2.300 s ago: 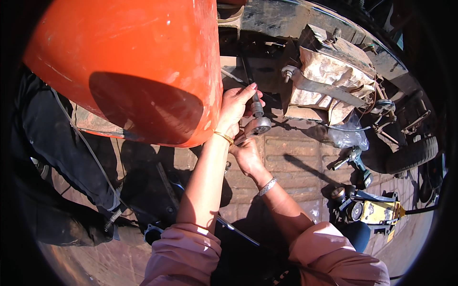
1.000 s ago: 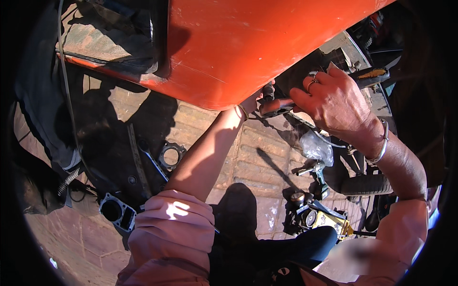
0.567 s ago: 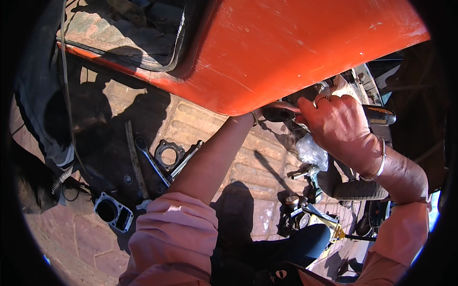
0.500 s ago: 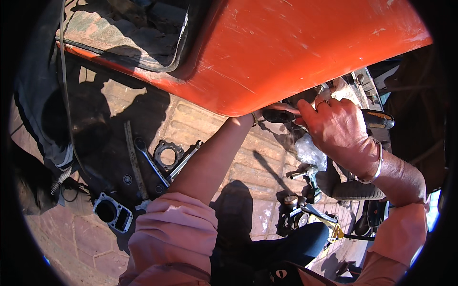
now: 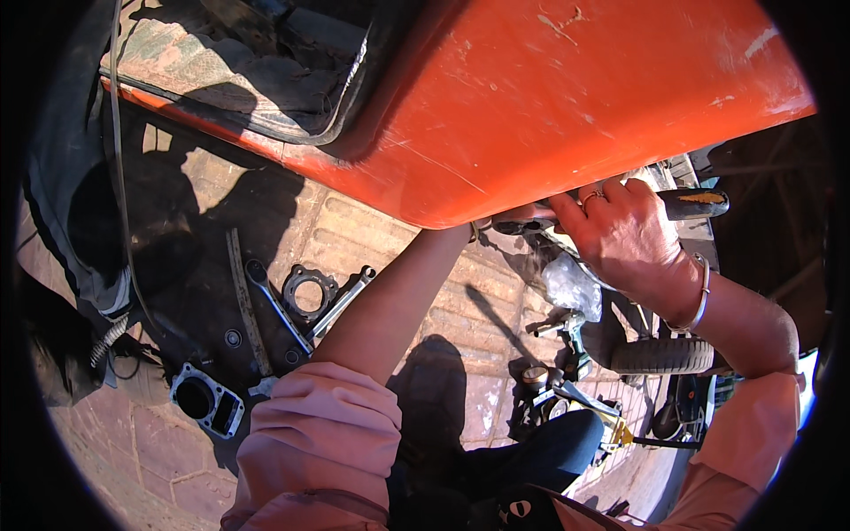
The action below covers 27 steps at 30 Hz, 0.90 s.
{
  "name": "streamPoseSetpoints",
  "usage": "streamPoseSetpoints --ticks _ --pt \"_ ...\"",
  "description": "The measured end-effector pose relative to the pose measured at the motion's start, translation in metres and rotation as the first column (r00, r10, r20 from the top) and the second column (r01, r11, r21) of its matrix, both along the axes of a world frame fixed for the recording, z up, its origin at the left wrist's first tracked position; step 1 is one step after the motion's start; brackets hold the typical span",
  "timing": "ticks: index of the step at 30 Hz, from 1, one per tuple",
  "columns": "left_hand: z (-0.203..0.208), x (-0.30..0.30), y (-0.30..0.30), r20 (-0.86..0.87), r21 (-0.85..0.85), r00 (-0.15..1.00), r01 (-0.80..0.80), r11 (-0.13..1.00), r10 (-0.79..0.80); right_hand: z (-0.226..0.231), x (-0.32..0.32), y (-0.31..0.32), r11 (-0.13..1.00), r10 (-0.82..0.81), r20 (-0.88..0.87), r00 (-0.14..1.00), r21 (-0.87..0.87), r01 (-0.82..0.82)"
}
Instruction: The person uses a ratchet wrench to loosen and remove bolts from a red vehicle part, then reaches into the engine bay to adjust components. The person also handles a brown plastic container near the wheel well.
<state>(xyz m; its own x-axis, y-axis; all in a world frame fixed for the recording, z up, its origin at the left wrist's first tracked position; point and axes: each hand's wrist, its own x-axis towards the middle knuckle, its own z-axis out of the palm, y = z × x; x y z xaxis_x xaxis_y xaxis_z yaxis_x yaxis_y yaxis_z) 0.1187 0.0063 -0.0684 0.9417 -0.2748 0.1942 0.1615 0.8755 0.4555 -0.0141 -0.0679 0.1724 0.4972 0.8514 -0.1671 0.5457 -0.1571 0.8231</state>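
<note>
My left forearm reaches up to the lower edge of an orange-red body panel (image 5: pixel 531 97). Only the wrist and a little of my left hand (image 5: pixel 482 228) show there; its fingers are hidden by the panel and shadow. My right hand (image 5: pixel 620 232) is closed at the panel's right lower edge, fingers curled over. From behind its knuckles a black handle with a yellow inlay (image 5: pixel 697 204) sticks out to the right; the tool's other end is hidden. Just below this hand lies a clear plastic bag (image 5: pixel 571 288).
On a dark mat at left lie a combination wrench (image 5: pixel 282 296), a round gasket-like ring (image 5: pixel 309 293), a metal strip (image 5: pixel 246 296) and a cylinder block (image 5: pixel 207 400). A teal power tool (image 5: pixel 577 345), a tyre (image 5: pixel 662 356) and several loose parts are at lower right.
My right hand and the handle have moved slightly up against the panel's edge. The panel sits a little lower in view. My left arm has hardly moved.
</note>
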Motion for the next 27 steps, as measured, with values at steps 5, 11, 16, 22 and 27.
streamPoseSetpoints --ticks 5,11,16,22,27 --pt "-0.007 0.005 -0.004 -0.013 -0.019 1.0 0.003 1.0 -0.004 0.012 0.028 -0.002 0.997 0.062 -0.157 0.986 0.064 -0.053" --pt "0.007 -0.004 0.006 -0.048 -0.011 0.999 -0.011 1.0 0.011 -0.016 0.024 -0.039 0.924 -0.102 -0.341 0.935 0.316 0.216" --pt "0.038 -0.021 0.017 -0.152 0.301 0.976 -0.105 0.948 0.156 -0.037 0.019 -0.054 0.852 -0.045 -0.323 0.945 0.481 0.205" --pt "0.055 -0.073 0.015 -0.138 0.299 0.894 -0.372 0.879 0.426 -0.04 0.018 -0.065 0.794 0.003 -0.298 0.955 0.581 0.179" --pt "0.073 -0.131 0.012 0.9 0.275 0.24 -0.96 -0.046 0.363 -0.048 0.026 -0.077 0.713 0.145 -0.286 0.947 0.694 0.1"
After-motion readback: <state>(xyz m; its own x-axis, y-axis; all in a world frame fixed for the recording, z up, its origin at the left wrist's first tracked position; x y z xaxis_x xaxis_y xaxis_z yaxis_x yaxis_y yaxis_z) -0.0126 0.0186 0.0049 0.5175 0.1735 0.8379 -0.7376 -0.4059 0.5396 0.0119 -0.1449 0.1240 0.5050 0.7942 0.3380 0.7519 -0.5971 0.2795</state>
